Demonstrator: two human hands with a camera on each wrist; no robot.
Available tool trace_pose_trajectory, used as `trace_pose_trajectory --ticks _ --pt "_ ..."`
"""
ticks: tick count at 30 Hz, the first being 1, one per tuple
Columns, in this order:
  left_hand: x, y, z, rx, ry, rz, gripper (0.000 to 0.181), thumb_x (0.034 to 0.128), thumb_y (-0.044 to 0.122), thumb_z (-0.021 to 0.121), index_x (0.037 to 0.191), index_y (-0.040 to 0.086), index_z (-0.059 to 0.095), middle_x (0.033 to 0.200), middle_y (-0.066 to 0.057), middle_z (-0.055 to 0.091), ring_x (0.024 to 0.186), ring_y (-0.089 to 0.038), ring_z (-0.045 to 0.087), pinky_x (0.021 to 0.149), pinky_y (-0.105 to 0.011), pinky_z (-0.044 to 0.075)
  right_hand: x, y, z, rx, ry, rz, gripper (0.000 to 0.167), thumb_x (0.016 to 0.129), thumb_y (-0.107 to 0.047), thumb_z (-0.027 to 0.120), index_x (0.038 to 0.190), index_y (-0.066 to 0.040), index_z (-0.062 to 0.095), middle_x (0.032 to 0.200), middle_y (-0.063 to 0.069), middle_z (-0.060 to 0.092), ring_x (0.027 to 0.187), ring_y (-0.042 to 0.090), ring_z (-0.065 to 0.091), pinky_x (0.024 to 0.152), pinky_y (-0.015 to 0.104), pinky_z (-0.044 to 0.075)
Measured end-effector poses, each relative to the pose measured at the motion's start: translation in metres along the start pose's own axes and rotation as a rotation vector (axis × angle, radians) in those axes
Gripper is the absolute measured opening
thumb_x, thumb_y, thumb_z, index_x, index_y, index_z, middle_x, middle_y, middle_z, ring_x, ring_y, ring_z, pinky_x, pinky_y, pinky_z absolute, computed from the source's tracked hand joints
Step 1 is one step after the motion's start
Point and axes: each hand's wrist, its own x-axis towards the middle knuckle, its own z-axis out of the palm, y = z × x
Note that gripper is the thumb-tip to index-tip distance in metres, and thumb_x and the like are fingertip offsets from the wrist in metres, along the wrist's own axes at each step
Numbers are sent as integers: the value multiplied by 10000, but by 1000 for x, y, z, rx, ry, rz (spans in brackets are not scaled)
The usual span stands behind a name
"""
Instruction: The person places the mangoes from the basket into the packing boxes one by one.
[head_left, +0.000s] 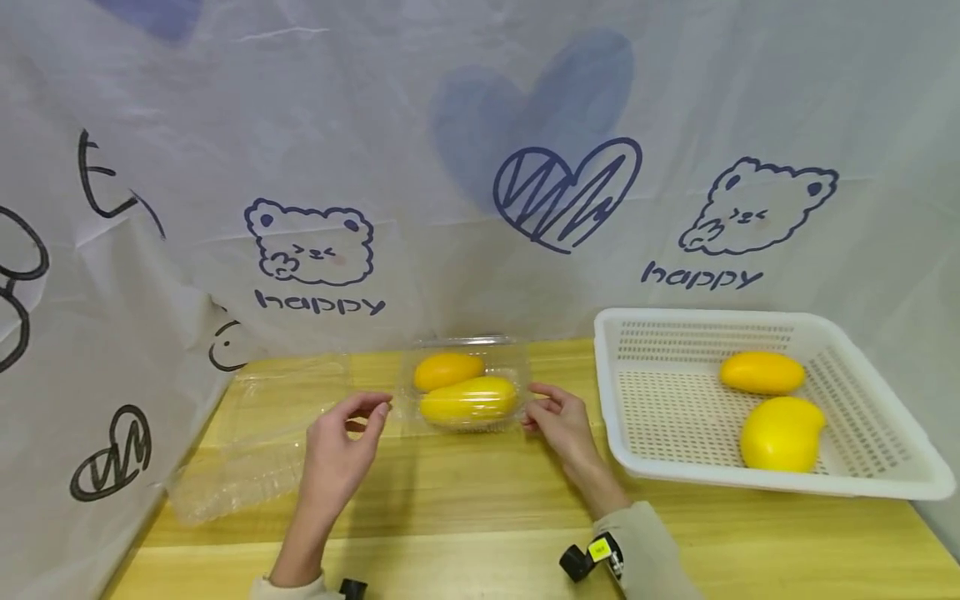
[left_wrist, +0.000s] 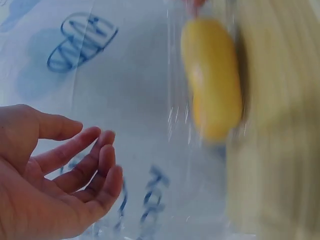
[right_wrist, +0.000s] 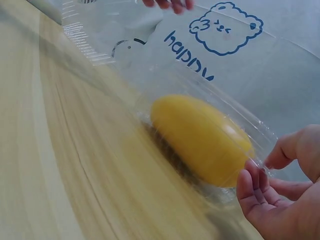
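Standing toward the back of the light yellow wood-grain table (head_left: 450, 517): a clear, thin-walled plastic box (head_left: 501, 358), holding a smooth, bright yellow, mango-like fruit (head_left: 468, 402) at the front and a more orange, mango-like fruit (head_left: 448, 370) just behind. Hard to tell whether fully closed, even with glossy clear plastic over the front fruit.

Probably light in itself, with most of the weight in the contents; likely to flex under a firm squeeze and to slip a little at the smooth walls. Best taken by the rim or the stiffer corners at both short ends, with fingers beneath for any lift, never by the thin top alone. To be kept level, given the likely rolling of rounded contents on a tilt.

At the right end of the box, the right hand (head_left: 558, 421), pinching the edge between thumb and fingertips. Just off the left end, the left hand (head_left: 345, 442), fingers loosely bent, holding nothing.

Farther left, a second clear plastic box (head_left: 240, 483), apparently unfolded. To the right, a white perforated plastic basket (head_left: 675, 408) with an elongated orange-yellow fruit (head_left: 762, 372) and, nearer, a rounder yellow fruit (head_left: 782, 435). Behind everything, a pale cloth (head_left: 412, 167) printed with hearts, bear faces and "happy".
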Motion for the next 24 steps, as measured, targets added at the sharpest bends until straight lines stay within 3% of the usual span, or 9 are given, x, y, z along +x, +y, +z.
trace_pose_trajectory --ticks 2,8,11,14,17,21,24 --pt "-3 -3 -17 50 60 8 145 1000 87 649 1089 52 758 998 -62 751 862 -167 675 748 -225 523 0 -1 -1 -5 -7 5 443 890 104 593 1332 122 571 829 123 674 691 129 639 667 262 571" --pt "-11 -12 -73 55 157 -11 147 1000 71 644 1091 19 746 991 -119 750 806 26 631 720 -97 487 0 -3 -2 -20 -9 13 426 900 100 592 1324 121 577 816 117 674 689 128 644 663 251 567" --pt "-9 -27 -109 198 161 16 162 996 93 651 1117 34 742 1037 -146 747 836 14 613 734 -89 447 1 -3 0 -19 -10 9 422 896 102 595 1317 123 580 793 95 667 680 121 640 657 245 563" --pt "-1 -48 -147 385 110 11 200 1002 137 640 1150 35 729 1085 -194 718 864 -176 623 706 -219 424 2 -4 2 -14 -19 4 423 894 102 598 1315 129 577 780 81 666 677 117 639 651 236 558" --pt "10 -70 -179 536 6 -45 260 1023 179 603 1181 -7 691 1119 -279 653 909 -397 585 722 -425 417 4 -3 2 -10 -21 4 419 894 105 598 1312 129 580 780 80 669 678 119 642 644 232 557" --pt "25 -99 -209 638 -151 -100 348 1038 198 583 1217 -99 611 1146 -376 592 940 -479 558 744 -607 414 4 -3 1 -11 -14 4 411 901 102 601 1311 126 584 791 85 673 677 119 642 640 228 558" --pt "32 -118 -222 674 -266 -128 400 1038 204 589 1229 -147 567 1109 -392 590 901 -483 570 721 -608 440 4 -3 1 -15 -17 6 411 904 101 595 1314 125 582 797 89 672 679 118 640 641 225 557"
